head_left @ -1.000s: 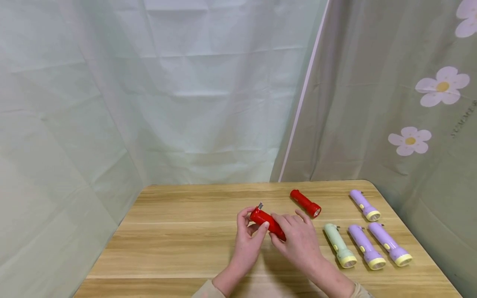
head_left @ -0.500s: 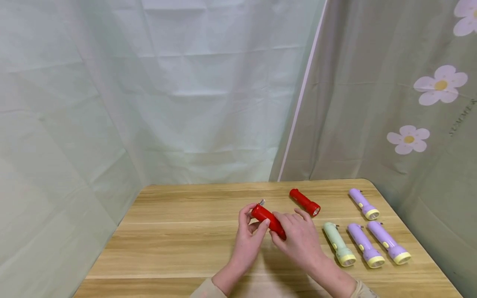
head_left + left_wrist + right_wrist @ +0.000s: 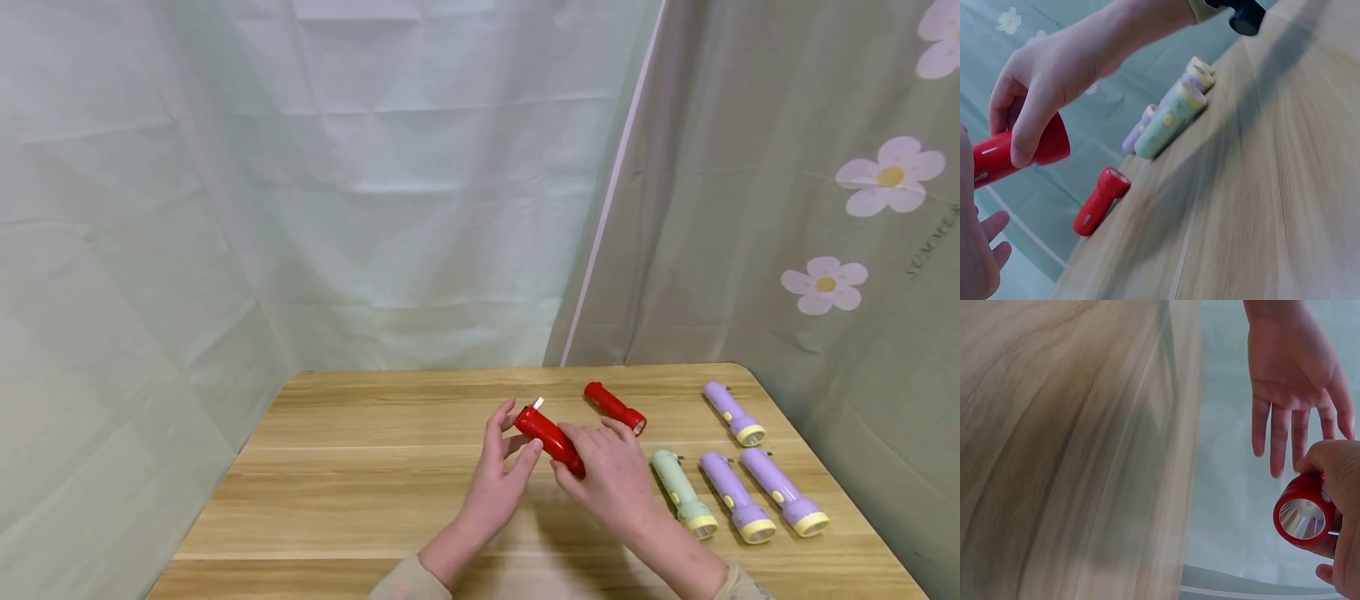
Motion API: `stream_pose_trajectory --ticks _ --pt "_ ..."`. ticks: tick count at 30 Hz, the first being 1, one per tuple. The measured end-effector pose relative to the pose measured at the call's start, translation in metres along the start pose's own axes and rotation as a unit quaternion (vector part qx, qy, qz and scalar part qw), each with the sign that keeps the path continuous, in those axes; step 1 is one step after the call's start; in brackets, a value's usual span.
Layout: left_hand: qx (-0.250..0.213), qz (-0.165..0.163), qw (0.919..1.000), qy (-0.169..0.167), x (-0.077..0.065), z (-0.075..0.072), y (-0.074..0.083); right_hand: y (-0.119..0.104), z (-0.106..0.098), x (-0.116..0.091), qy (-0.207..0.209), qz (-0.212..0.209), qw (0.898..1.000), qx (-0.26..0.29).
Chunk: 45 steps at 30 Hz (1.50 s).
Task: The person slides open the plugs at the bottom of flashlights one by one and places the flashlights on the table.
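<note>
In the head view my right hand (image 3: 609, 475) grips a red flashlight (image 3: 547, 437) around its head end, above the table. A metal plug tab (image 3: 537, 402) sticks out from its tail. My left hand (image 3: 491, 487) is beside the tail, its fingers spread and the thumb close to the barrel. The right wrist view shows the left hand (image 3: 1291, 375) with straight fingers, and the held flashlight's lens (image 3: 1302, 519) facing the camera. In the left wrist view the right hand (image 3: 1054, 78) pinches the red flashlight (image 3: 997, 159) near its head.
A second red flashlight (image 3: 611, 404) lies on the wooden table (image 3: 360, 475) behind the hands. On the right are a green flashlight (image 3: 678, 487) and three purple flashlights (image 3: 731, 487), all with yellow rims. Curtains (image 3: 420, 208) hang around the table.
The held red flashlight has shifted slightly right with the right hand. The left hand's fingers have spread and come away from its tail. The flashlights on the table stay where they were.
</note>
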State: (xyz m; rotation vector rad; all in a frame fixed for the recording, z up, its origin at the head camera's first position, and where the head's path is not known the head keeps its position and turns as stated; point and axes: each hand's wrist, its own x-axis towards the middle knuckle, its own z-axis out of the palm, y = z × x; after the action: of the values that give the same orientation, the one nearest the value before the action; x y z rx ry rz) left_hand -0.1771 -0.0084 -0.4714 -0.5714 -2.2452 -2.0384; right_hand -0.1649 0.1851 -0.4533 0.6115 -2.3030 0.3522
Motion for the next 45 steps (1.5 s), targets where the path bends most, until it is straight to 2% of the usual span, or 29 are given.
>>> stream_pose_trajectory --ticks 5,8,10,14,19,22,25,28,32,36,41,45 --pt "0.088 0.032 0.9955 -0.015 -0.001 -0.006 0.000 0.005 -0.004 0.000 -0.004 0.004 1.000 -0.004" --pt "0.152 0.047 0.9870 -0.021 -0.001 -0.010 0.000 0.010 -0.006 0.000 -0.001 0.003 1.000 -0.009" --pt "0.197 0.059 0.9783 -0.023 -0.001 -0.013 0.000 0.014 -0.008 -0.001 -0.002 0.003 1.000 -0.013" --pt "0.285 0.088 0.9542 -0.025 -0.002 -0.020 -0.002 0.023 -0.011 -0.001 0.004 -0.002 1.000 -0.025" --pt "0.373 0.145 0.9157 -0.037 -0.004 -0.029 -0.005 0.038 -0.018 0.000 0.009 -0.008 0.999 -0.038" --pt "0.419 0.164 0.8919 -0.049 -0.005 -0.036 -0.007 0.047 -0.024 0.001 0.010 -0.010 0.999 -0.042" --pt "0.451 0.170 0.8743 -0.058 -0.007 -0.043 -0.009 0.057 -0.032 0.002 0.008 -0.008 0.999 -0.049" --pt "0.466 0.170 0.8662 -0.065 -0.010 -0.049 -0.011 0.067 -0.040 0.003 -0.008 0.010 0.998 -0.056" --pt "0.472 0.175 0.8618 -0.064 -0.013 -0.056 -0.011 0.079 -0.050 0.005 -0.050 0.058 0.996 -0.050" --pt "0.484 0.180 0.8542 -0.059 -0.015 -0.061 -0.010 0.094 -0.058 0.004 -0.071 0.095 0.992 -0.043" --pt "0.487 0.168 0.8546 -0.066 -0.019 -0.067 -0.011 0.116 -0.064 -0.002 -0.086 0.137 0.986 -0.040" --pt "0.487 0.170 0.8543 -0.069 -0.023 -0.070 -0.013 0.134 -0.069 -0.007 -0.081 0.164 0.982 -0.042"
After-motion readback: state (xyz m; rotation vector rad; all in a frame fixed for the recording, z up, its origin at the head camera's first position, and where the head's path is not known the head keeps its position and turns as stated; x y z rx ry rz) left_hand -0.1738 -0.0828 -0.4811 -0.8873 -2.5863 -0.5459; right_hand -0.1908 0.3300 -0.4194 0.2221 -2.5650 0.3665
